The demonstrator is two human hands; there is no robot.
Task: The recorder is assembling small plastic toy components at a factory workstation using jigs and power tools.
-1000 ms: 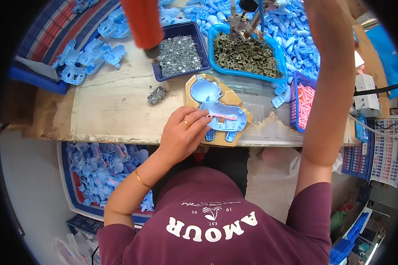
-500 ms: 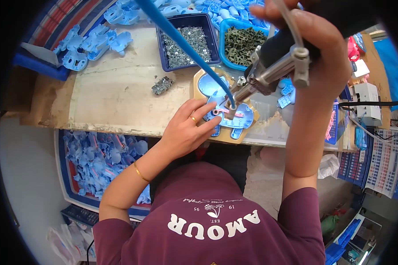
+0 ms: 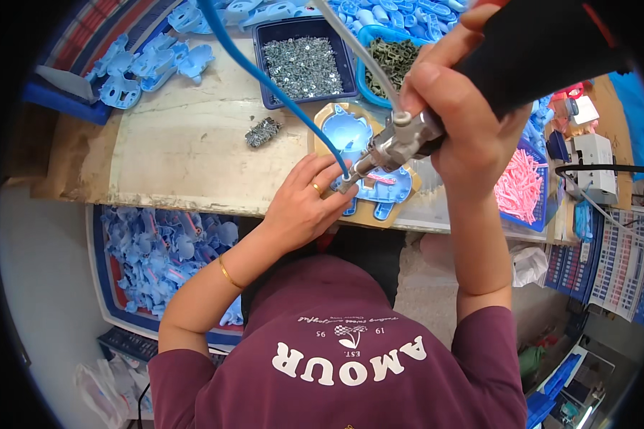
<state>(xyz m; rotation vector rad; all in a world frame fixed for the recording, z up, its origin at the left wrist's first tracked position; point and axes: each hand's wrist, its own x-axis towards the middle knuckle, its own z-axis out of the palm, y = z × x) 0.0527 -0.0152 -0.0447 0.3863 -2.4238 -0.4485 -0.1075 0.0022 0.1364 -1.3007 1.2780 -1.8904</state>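
My right hand (image 3: 461,118) is wrapped around a black power screwdriver (image 3: 544,61) with a metal nose. Its tip slants down to the left, beside the fingertips of my left hand (image 3: 304,206). That hand lies with fingers stretched out on the left side of a light-blue plastic toy shell (image 3: 393,187). The shell sits in a tan fixture (image 3: 366,214) at the table's front edge, with a pink strip (image 3: 381,179) inside it. A blue hose (image 3: 254,69) and a clear hose (image 3: 368,57) run to the tool's nose. The exact contact point is hidden.
Behind the fixture stand a dark-blue bin (image 3: 311,99) of screws and a light-blue basket (image 3: 386,32) of small metal pieces. Loose screws (image 3: 263,132) lie left. A blue basket (image 3: 542,204) holds pink strips. Below the table, a tub (image 3: 98,279) holds blue shells.
The screwdriver's tip has moved left across the shell, toward my left fingertips. My right hand has come lower and left, and the tool tilts more. The left hand stays nearly still.
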